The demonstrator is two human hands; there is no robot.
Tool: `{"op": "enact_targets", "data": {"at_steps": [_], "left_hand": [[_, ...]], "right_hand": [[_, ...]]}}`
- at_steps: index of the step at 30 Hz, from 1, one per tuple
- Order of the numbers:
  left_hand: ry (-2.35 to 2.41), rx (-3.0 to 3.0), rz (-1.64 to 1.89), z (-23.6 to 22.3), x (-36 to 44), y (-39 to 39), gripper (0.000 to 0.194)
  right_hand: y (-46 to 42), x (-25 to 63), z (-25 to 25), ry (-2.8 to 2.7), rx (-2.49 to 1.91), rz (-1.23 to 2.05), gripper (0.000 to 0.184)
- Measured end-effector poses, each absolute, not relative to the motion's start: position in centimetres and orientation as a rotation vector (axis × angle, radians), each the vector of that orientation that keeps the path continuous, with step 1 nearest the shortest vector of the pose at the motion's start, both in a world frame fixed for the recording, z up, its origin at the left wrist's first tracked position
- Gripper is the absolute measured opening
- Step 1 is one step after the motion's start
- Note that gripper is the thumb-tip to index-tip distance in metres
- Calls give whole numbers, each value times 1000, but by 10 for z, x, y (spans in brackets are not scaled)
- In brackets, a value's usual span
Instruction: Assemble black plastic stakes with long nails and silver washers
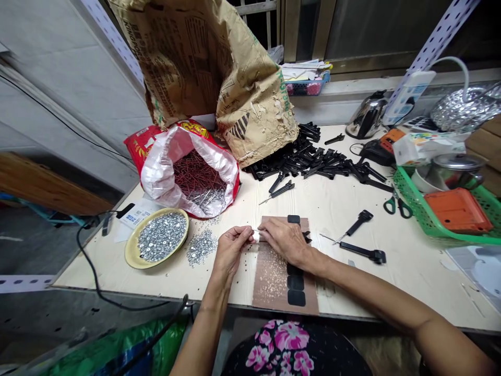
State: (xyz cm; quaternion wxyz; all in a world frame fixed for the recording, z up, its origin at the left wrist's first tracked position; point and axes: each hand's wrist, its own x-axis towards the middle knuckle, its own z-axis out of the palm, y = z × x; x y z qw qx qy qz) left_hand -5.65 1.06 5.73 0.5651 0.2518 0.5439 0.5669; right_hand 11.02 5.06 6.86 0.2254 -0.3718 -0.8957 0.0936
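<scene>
My left hand [230, 248] and my right hand [284, 240] meet over a brown board [274, 277] at the front of the wooden table [352, 209]. Both are closed in a pinch. Between them shows a thin metal pin and a small white piece [255, 236]. My right hand also covers a black plastic part [306, 237]. A yellow plate [131, 253] of small silver washers and a loose heap of washers [200, 246] lie just left of my left hand. A red-and-white bag of metal pins [195, 180] stands behind them.
A pile of black plastic clips [313, 156] lies at the back beside a torn brown paper sack [219, 68]. Loose black clips [362, 251], scissors [396, 202], a green basket [407, 196] with an orange box, a kettle [366, 117] and a black cable [97, 282] are around.
</scene>
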Motion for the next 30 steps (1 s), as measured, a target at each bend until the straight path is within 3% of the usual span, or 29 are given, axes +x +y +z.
{"op": "enact_targets", "data": {"at_steps": [6, 13, 20, 23, 27, 30], "left_hand": [[1277, 597, 1287, 58, -58, 10, 28], [1235, 573, 1151, 60, -52, 8, 29], [1148, 534, 1076, 62, -22, 8, 46], [1332, 753, 1101, 58, -12, 6, 50], [1703, 1412, 1141, 45, -2, -2, 36], [1746, 1746, 1106, 30, 3, -7, 35]], "right_hand": [[52, 113, 65, -2477, -1001, 260, 22], [52, 130, 63, -2430, -909, 529, 19], [48, 174, 61, -2342, -1039, 598, 21], [57, 193, 57, -2366, -1068, 523, 22], [65, 208, 46, -2458, -1105, 289, 23], [55, 211, 37, -2608, -866, 169, 24]]}}
